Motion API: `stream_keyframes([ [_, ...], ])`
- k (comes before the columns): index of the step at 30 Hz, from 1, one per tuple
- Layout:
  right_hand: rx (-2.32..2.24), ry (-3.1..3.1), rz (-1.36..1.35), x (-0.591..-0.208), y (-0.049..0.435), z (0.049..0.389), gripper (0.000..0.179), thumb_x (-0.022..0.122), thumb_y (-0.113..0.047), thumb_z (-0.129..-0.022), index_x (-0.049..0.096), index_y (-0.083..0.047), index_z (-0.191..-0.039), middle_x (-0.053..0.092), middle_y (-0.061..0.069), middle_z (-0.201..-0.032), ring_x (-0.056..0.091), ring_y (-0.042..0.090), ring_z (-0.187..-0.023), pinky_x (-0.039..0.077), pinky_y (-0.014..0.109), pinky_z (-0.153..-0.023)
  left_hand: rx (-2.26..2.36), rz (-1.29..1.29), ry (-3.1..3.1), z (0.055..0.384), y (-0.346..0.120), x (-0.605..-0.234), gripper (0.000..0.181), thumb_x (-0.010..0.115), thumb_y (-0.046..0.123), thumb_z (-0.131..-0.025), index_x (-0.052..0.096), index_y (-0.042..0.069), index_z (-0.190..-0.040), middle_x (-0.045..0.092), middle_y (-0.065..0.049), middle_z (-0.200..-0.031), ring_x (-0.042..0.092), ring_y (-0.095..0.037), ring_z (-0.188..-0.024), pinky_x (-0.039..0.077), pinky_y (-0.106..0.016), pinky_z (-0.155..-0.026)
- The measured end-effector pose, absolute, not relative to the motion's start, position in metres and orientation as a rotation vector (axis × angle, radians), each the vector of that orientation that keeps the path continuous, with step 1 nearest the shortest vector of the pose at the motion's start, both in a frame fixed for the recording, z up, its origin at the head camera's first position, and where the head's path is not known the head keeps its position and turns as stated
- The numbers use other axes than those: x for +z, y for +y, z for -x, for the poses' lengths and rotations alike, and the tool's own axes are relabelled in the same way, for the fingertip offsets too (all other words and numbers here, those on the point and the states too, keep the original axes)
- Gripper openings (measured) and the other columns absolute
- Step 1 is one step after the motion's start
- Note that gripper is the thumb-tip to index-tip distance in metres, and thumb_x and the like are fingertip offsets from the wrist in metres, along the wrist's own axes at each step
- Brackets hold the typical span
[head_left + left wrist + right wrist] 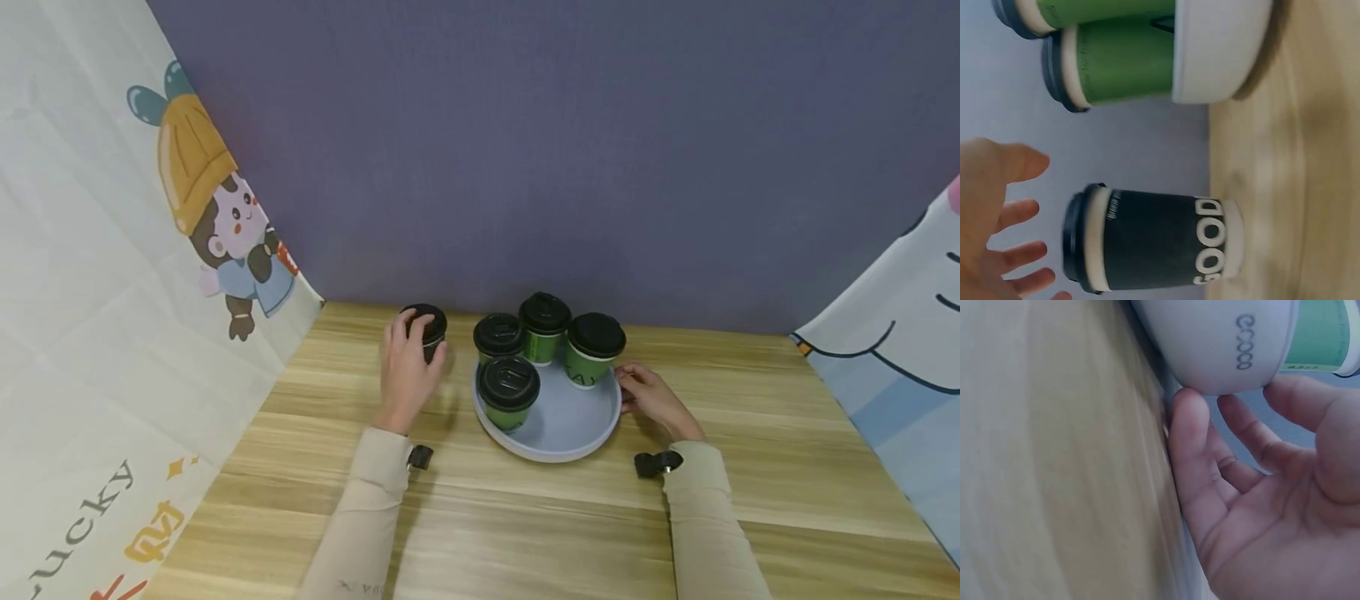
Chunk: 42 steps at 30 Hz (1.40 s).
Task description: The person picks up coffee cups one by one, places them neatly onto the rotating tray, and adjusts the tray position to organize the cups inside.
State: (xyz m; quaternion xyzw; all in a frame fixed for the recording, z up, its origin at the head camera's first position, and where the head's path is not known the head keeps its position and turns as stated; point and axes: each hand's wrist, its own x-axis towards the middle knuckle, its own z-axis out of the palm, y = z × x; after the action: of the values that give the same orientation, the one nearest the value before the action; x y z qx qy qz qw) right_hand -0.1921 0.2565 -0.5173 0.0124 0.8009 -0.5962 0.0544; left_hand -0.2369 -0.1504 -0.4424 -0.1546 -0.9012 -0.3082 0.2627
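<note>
A black paper cup (pixel 1154 240) with a dark lid and the white word GOOD stands upright on the table, left of the tray. Over its lid reaches my left hand (pixel 408 371), fingers spread; in the left wrist view a gap shows between fingertips and lid. The round pale tray (pixel 573 417) bears several green lidded cups, among them a front one (pixel 507 396), a rear one (pixel 545 321) and a right one (pixel 596 342). My right hand (pixel 656 400) rests its fingertips against the tray's outer right wall, slightly bent and not wrapped round it.
The wooden table (pixel 525 533) meets a dark grey-purple wall panel (pixel 555 150) close behind the cups. A white sheet with a cartoon figure (pixel 243 225) flanks the left side, and another printed sheet (pixel 900 333) the right.
</note>
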Motion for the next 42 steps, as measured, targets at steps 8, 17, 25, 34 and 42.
stream_keyframes([
  [8, -1.835, 2.394, -0.022, -0.518, 0.258, 0.192, 0.045, 0.044, -0.02, -0.11, 0.04, 0.016, -0.137, 0.064, 0.003, -0.101, 0.065, 0.005, -0.081, 0.059, 0.024, -0.072, -0.68, 0.388, -2.665, 0.244, -0.159, -0.454, 0.07, 0.069, 0.039, -0.097, 0.041, 0.014, -0.157, 0.029, -0.015, -0.167, 0.022, -0.045, -0.153, 0.026, -0.067, -0.119],
  [17, -1.801, 2.392, -0.018, -0.516, 0.259, 0.192, 0.043, 0.043, -0.013, -0.107, 0.04, 0.016, -0.138, 0.063, 0.019, -0.112, 0.065, 0.007, -0.083, 0.059, 0.025, -0.074, -0.725, 0.376, -2.645, 0.246, -0.161, -0.457, 0.063, 0.071, 0.039, -0.096, 0.047, 0.01, -0.146, 0.033, -0.016, -0.163, 0.024, -0.045, -0.152, 0.027, -0.064, -0.12],
  [25, -1.848, 2.337, -0.026, -0.515, 0.262, 0.19, 0.046, 0.047, -0.007, -0.1, 0.039, 0.015, -0.138, 0.064, 0.012, -0.109, 0.066, 0.008, -0.086, 0.059, 0.025, -0.077, -0.789, 0.373, -2.57, 0.246, -0.161, -0.458, 0.053, 0.08, 0.034, -0.09, 0.051, 0.01, -0.127, 0.037, -0.018, -0.157, 0.033, -0.04, -0.147, 0.032, -0.06, -0.118],
  [34, -1.881, 2.277, 0.034, -0.517, 0.264, 0.188, 0.049, 0.05, -0.002, -0.097, 0.037, 0.012, -0.142, 0.058, 0.01, -0.122, 0.067, 0.008, -0.092, 0.059, 0.025, -0.082, -0.843, 0.338, -2.547, 0.245, -0.16, -0.457, 0.042, 0.076, 0.035, -0.093, 0.051, 0.012, -0.118, 0.037, -0.018, -0.156, 0.036, -0.039, -0.146, 0.038, -0.06, -0.112],
  [42, -1.881, 2.237, 0.093, -0.516, 0.269, 0.185, 0.054, 0.052, 0.0, -0.096, 0.033, 0.009, -0.146, 0.057, 0.003, -0.121, 0.066, 0.008, -0.095, 0.058, 0.025, -0.084, -0.853, 0.303, -2.525, 0.245, -0.161, -0.459, 0.037, 0.077, 0.033, -0.092, 0.053, 0.014, -0.112, 0.035, -0.021, -0.157, 0.039, -0.043, -0.142, 0.041, -0.062, -0.108],
])
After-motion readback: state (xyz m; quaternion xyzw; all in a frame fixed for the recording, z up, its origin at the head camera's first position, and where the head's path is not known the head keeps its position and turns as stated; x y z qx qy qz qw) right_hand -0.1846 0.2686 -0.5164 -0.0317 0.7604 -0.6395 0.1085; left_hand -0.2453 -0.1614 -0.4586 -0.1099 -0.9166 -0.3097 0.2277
